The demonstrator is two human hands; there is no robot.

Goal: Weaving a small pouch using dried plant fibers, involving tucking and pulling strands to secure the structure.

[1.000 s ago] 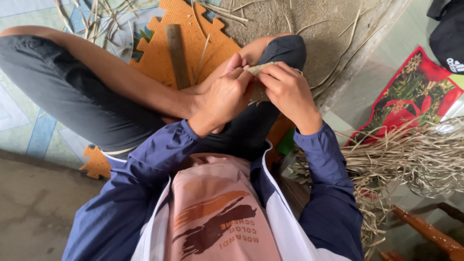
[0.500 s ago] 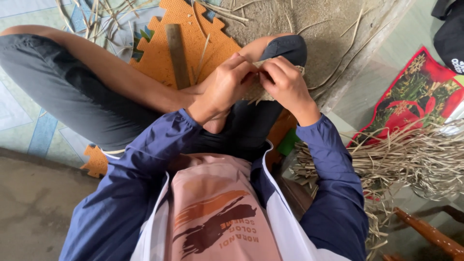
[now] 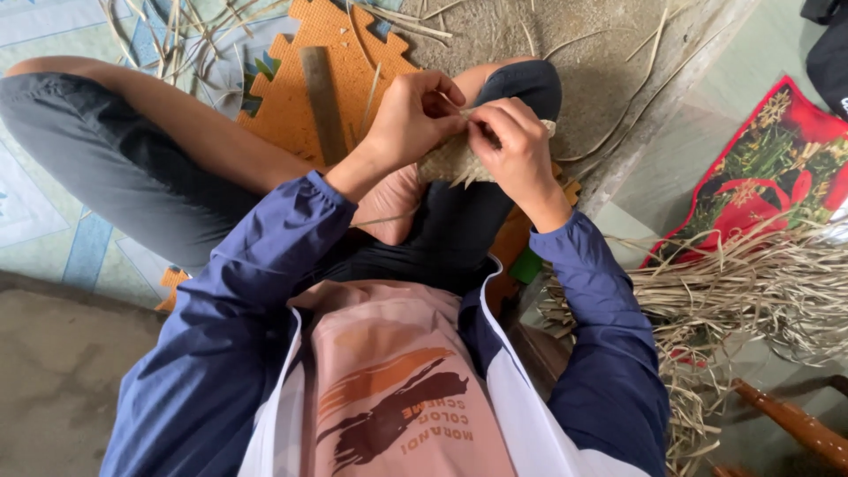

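While seated cross-legged on the floor, the person pinches a small woven straw piece [image 3: 452,161] with both hands above the lap. Left hand [image 3: 413,115] — fingers together on its top edge. Right hand [image 3: 512,146] — fingers clamped on the same edge, covering most of the weave, so the pattern is hard to make out. Orange foam mat [image 3: 300,97] under the knee carries a flat wooden stick [image 3: 321,104]. Loose straw pile [image 3: 751,283] at right, cut off by the frame.
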